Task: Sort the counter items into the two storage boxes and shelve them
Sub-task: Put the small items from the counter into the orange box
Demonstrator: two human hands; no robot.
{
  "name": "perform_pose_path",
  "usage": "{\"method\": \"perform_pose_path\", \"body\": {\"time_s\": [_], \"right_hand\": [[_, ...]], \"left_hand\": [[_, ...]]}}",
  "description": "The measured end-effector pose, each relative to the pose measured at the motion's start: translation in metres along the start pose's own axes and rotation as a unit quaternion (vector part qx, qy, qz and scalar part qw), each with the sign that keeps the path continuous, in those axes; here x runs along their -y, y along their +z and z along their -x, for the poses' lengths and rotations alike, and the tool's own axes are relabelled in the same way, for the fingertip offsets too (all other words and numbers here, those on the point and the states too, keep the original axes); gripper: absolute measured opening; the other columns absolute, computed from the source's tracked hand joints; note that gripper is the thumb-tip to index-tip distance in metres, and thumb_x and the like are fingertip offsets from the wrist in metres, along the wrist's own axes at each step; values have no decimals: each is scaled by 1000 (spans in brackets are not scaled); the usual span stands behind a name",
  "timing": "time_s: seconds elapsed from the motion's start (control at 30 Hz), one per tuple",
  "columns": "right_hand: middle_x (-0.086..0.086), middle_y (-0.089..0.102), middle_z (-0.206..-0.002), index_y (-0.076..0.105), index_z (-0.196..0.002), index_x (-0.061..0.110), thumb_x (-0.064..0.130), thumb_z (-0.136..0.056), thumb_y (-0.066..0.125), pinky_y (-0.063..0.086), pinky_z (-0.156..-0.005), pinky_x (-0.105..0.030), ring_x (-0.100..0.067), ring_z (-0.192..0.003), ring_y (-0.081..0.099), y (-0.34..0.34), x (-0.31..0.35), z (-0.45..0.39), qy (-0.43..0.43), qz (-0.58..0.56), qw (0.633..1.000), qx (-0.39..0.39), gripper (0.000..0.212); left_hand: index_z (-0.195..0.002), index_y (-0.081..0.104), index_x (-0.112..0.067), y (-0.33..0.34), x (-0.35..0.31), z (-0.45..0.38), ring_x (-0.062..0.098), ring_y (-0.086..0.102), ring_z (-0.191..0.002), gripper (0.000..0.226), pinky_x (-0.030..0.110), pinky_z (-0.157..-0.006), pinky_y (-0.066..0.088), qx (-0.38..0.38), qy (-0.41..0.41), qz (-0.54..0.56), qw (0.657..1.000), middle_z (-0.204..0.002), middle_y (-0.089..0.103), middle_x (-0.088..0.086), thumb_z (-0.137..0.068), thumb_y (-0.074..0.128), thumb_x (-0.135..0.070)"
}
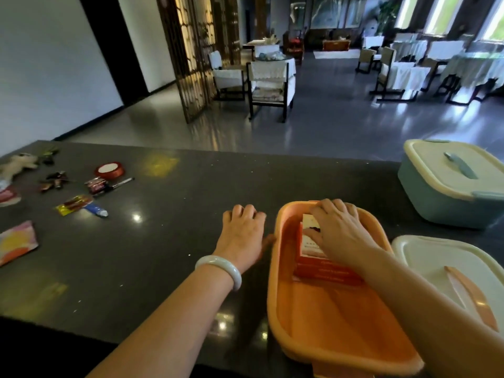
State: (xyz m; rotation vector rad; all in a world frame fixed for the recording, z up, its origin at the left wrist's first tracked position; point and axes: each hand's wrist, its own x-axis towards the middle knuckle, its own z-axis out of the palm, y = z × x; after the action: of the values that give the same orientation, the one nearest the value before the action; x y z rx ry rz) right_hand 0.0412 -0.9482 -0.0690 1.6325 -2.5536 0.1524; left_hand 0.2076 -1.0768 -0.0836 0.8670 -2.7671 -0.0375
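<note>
An open orange storage box (321,347) stands on the dark counter (152,241) in front of me. Inside it lies a stack of red and white card boxes (313,257). My right hand (341,230) reaches into the box and holds the topmost white card box, thumb on its left edge and fingers over its far side. My left hand (242,233) rests on the counter just left of the orange box, fingers curled down, holding nothing. A blue storage box (441,197) with a cream lid on stands at the right.
The orange box's cream lid (436,266) lies right of it. At the left of the counter lie a red ribbon roll (110,169), a pen (120,184), snack packets (73,203), a small tube (96,210), a plush toy (16,165) and a pink packet (16,242). Chairs stand beyond the counter.
</note>
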Motion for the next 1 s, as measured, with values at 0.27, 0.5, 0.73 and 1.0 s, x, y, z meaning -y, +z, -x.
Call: {"method": "perform_pose_path", "body": {"time_s": [0.27,0.5,0.73,1.0], "right_hand": [[-2,42,-139,39,-139,25,48,-92,50,33,-105,-45,-24,-129,39,10,102,-57,-172,-14,985,25,54],[-8,37,-143,37,-140,19,33,-89,59,33,-107,-48,-28,-132,35,29,206,-82,-288,6,950,120,57],[-9,38,-143,39,-140,16,27,-91,57,32,-108,-46,-29,-132,35,40,306,-106,-315,11,937,153,53],[-5,39,-141,41,-138,21,31,-90,59,35,-105,-42,-26,-129,38,64,442,-164,-292,-14,938,185,53]], "left_hand": [[-135,48,-17,-32,77,56,27,40,-124,52,44,-103,34,41,-131,-97,986,-133,45,7,-94,51,-49],[-135,46,-18,-46,161,115,31,36,-130,51,49,-108,28,128,-258,-128,949,-138,41,9,-92,57,-43],[-141,41,-18,-56,254,152,32,33,-134,56,50,-111,27,148,-317,-124,928,-143,37,10,-93,58,-40],[-138,44,-17,-58,402,181,32,32,-134,54,48,-108,27,131,-340,-124,923,-143,38,10,-92,57,-43]]}}
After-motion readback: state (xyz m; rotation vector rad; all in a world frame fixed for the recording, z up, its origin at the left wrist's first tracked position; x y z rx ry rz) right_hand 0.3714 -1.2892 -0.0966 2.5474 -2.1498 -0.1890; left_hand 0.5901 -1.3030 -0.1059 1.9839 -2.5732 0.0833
